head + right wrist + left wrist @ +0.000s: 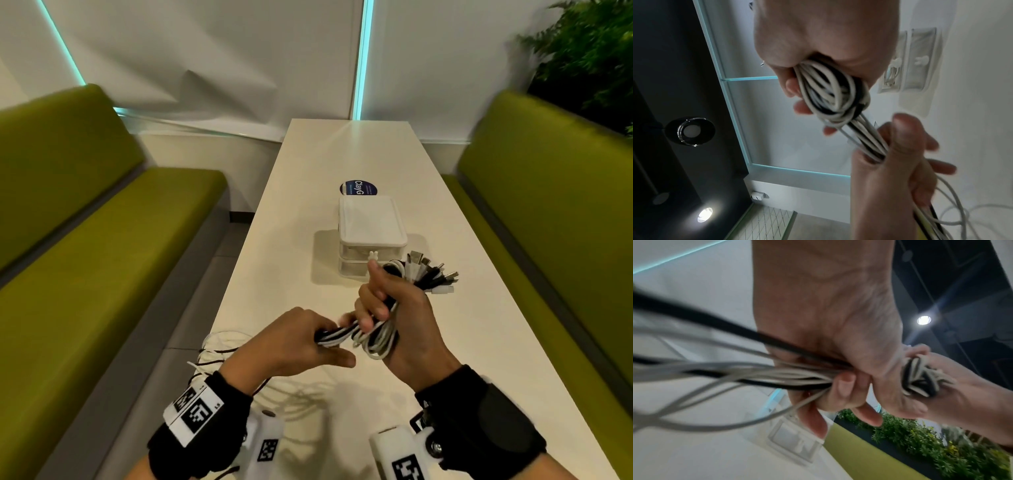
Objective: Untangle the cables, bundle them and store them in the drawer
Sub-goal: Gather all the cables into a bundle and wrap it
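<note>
While both hands are up over the near end of the worktop [445,342], the little white drawer unit [371,236] sits further back along the middle, right behind the right hand. It's a small stack of two drawers with tiny knob pulls, both pushed in. From the right wrist view one drawer looks like it has something pale and cable-like inside through the frosted front, but honestly can't tell for sure. Just behind the unit there's a round dark blue sticker [358,188] on the surface.

The cables [376,337] are a mixed black-and-white bunch. The right hand [394,308] is clamped around the looped part, with the plug ends [433,274] fanning out past the thumb side, toward the drawers. The left hand [291,342] is curled round the straight run of the same bunch just beside the right one, and the loose tails [219,353] hang off its back over the near left edge of the worktop.

Room-wise: long white worktop between two olive green benches [85,257], white wall with thin teal light strips [363,58], and a leafy plant [592,51] behind the right bench.
</note>
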A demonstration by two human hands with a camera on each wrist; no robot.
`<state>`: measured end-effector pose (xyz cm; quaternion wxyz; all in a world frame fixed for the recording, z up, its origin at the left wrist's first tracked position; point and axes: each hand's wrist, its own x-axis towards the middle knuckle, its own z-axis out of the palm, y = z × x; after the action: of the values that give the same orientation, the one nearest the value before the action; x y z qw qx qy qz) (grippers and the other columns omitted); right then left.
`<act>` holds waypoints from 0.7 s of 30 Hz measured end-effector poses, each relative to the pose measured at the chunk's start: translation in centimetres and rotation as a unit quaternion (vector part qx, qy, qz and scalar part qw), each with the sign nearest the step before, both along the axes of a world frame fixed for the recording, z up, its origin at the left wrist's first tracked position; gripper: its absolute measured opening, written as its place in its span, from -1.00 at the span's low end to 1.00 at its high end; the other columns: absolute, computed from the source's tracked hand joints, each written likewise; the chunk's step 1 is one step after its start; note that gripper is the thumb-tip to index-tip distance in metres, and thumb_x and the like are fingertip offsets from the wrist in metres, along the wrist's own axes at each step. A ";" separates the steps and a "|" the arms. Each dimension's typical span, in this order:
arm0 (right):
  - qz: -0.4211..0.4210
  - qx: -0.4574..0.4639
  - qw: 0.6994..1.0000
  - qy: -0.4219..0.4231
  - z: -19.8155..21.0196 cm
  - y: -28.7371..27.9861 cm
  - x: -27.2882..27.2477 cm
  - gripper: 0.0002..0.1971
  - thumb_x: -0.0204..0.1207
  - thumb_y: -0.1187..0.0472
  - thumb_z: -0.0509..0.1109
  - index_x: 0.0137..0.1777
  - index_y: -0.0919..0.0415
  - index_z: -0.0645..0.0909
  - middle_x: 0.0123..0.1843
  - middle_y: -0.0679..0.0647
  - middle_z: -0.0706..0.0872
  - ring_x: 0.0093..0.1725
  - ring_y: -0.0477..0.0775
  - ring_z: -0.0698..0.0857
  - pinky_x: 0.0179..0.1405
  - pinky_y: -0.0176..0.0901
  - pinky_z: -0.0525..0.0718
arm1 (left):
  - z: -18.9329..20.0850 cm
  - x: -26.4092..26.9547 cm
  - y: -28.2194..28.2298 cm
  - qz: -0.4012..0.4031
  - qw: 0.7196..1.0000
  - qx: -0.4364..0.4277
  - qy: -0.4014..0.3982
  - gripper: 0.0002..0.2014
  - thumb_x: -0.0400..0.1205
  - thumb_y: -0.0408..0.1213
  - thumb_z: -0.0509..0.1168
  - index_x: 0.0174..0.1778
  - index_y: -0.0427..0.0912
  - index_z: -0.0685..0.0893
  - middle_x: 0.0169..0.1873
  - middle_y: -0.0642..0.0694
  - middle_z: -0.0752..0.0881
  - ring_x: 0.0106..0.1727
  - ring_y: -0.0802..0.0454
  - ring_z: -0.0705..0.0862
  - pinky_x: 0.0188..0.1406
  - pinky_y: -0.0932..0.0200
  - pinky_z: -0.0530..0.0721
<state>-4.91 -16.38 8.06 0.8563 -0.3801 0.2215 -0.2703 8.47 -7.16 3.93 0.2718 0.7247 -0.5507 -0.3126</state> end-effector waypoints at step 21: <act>0.036 -0.465 0.842 0.271 -2.4 0.6 0.9 -0.92 0.43 0.13 0.57 -0.26 0.00 0.74 -0.26 -0.05 0.77 -0.18 -0.02 0.72 -0.06 -0.05 0.66 | 1.0 2.0 2.0 -0.069 0.989 -0.023 -0.125 -0.83 0.59 0.03 0.38 0.03 0.15 0.80 -0.22 0.03 0.82 -0.27 0.10 0.67 -0.26 0.23 0.57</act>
<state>-3.97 -15.76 5.69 0.4943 -0.7992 0.2795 -0.1969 10.46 -5.16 4.89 0.1954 0.7120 -0.6360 -0.2242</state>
